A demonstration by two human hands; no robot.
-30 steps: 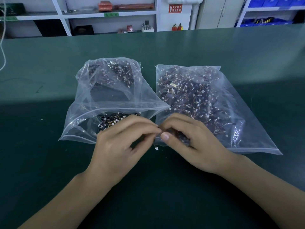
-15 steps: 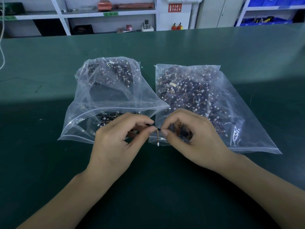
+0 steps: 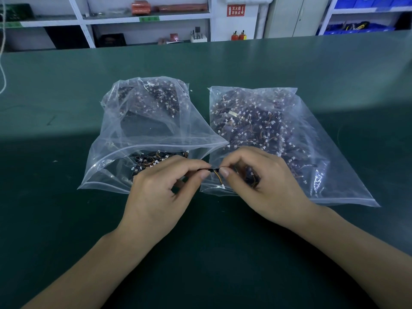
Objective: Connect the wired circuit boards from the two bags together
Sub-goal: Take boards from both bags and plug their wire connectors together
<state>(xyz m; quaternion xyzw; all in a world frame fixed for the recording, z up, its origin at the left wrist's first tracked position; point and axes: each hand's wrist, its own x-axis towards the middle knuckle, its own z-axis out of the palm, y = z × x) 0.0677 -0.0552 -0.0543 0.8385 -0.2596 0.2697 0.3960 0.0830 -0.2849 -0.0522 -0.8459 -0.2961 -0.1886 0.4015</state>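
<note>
Two clear zip bags lie side by side on the green table (image 3: 66,219). The left bag (image 3: 145,121) and the right bag (image 3: 301,148) both hold several small dark circuit boards with thin wires and white plugs. My left hand (image 3: 160,192) and my right hand (image 3: 263,181) meet in front of the bags' mouths. Each pinches an end of a small black board piece (image 3: 213,170) between thumb and forefinger. An orange-yellow wire (image 3: 217,177) hangs from it down to a white plug (image 3: 223,186). More boards show under my right hand's fingers.
The left bag's mouth gapes open toward me with boards (image 3: 151,162) spilling near its lip. White shelving (image 3: 147,18) with boxes stands behind the table's far edge, blue bins (image 3: 356,27) at the back right. A white cord (image 3: 2,63) hangs at the far left.
My fingertips have drawn slightly apart, exposing the black board piece between them. The wire with its white plug now hangs free below them.
</note>
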